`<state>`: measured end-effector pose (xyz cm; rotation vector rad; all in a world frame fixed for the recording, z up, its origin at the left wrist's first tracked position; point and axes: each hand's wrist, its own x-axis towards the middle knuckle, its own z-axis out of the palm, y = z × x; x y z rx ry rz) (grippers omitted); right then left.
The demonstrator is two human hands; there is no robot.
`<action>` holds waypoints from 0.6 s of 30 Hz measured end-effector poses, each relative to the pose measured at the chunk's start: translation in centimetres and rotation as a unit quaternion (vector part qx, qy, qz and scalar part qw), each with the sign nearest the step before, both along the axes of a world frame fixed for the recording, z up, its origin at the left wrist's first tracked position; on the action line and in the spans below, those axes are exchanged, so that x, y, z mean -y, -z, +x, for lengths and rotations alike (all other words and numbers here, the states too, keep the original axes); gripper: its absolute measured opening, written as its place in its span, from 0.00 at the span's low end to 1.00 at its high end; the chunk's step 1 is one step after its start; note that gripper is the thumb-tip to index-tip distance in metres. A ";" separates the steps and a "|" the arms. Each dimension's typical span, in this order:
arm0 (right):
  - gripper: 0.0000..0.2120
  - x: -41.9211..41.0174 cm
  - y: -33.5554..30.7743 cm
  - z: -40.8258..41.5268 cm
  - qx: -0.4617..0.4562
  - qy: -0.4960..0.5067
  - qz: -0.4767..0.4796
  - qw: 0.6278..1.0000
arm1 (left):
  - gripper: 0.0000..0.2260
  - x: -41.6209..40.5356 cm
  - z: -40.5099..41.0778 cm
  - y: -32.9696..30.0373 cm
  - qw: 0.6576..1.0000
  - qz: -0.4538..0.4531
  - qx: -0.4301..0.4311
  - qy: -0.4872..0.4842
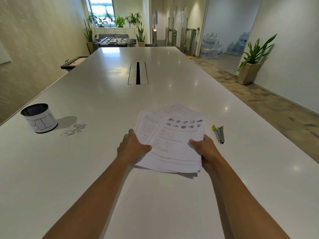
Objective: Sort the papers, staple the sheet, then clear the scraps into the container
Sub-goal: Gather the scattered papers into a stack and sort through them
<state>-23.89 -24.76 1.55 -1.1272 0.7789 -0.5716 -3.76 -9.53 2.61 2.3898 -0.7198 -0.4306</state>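
The left hand [133,146] and right hand [204,149] are pinching the fanned papers [172,137] between them, and should be squaring the edges evenly before reaching for the stapler [219,134] just right of the right hand.

- My two forearms are bare right up to the bottom edge of view, at about 7 and 5 o'clock; no sleeves show.
- My left hand [132,146] and right hand [206,149] are bare.
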 end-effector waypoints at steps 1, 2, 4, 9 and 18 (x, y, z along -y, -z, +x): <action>0.19 0.0 0.0 -0.1 -0.006 -0.012 -0.011 1.000 | 0.36 0.0 -0.1 0.0 1.000 0.013 0.021 0.006; 0.21 0.0 -0.2 -0.2 -0.009 -0.026 -0.023 0.999 | 0.36 0.1 -0.2 0.0 1.000 0.013 0.015 0.018; 0.24 0.1 -0.1 -0.2 -0.006 -0.049 -0.035 0.998 | 0.33 0.6 -0.1 0.4 0.998 -0.014 -0.025 0.048; 0.28 0.9 0.4 -0.1 -0.015 -0.075 -0.069 0.995 | 0.24 1.7 -0.9 1.0 0.991 0.018 0.011 0.135; 0.31 1.0 2.6 -0.5 0.079 0.042 -0.058 0.994 | 0.24 4.7 2.5 1.2 0.987 -0.043 0.157 0.001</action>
